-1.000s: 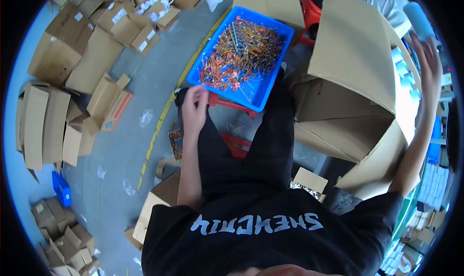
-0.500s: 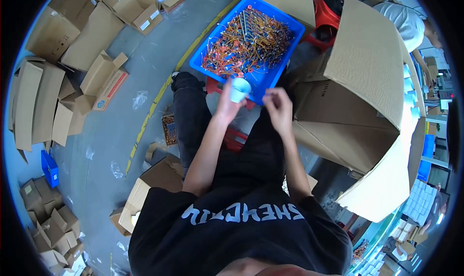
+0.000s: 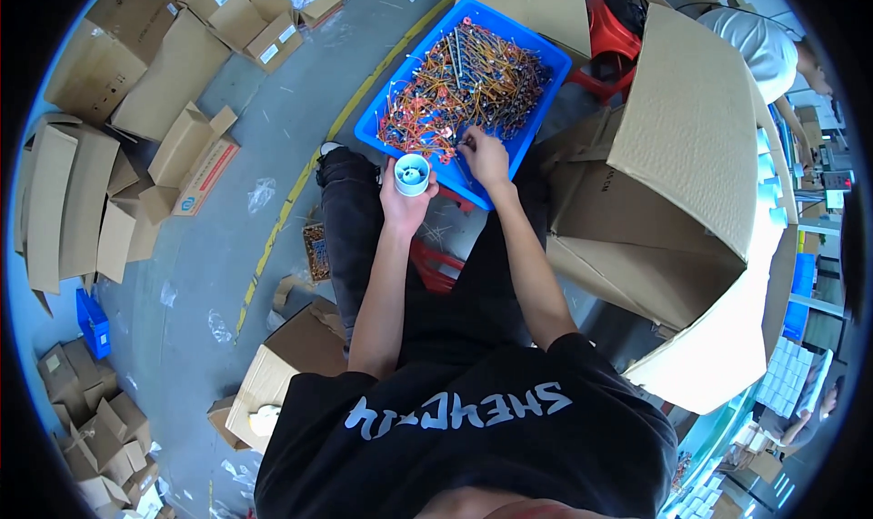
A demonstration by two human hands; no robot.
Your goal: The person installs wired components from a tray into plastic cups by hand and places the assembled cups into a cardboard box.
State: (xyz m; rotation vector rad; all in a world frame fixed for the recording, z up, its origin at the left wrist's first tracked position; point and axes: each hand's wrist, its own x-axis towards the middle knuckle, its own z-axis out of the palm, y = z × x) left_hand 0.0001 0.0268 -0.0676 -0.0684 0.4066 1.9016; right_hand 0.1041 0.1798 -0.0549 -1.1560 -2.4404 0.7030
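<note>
The left hand point(image 3: 406, 208) is holding a pale cup point(image 3: 413, 177) upright just beside the near left corner of a blue tray point(image 3: 470, 189), its fingers curling around the cup's wall and the round opening facing up toward the camera (something darker is showing inside, too small to make out). The right hand point(image 3: 486, 159) is reaching over the tray's near side, its fingers bending close together by the heap of orange and dark wires point(image 3: 486, 78), though I cannot tell whether they are gripping one, while a large open carton point(image 3: 691, 119) is standing to the right.
</note>
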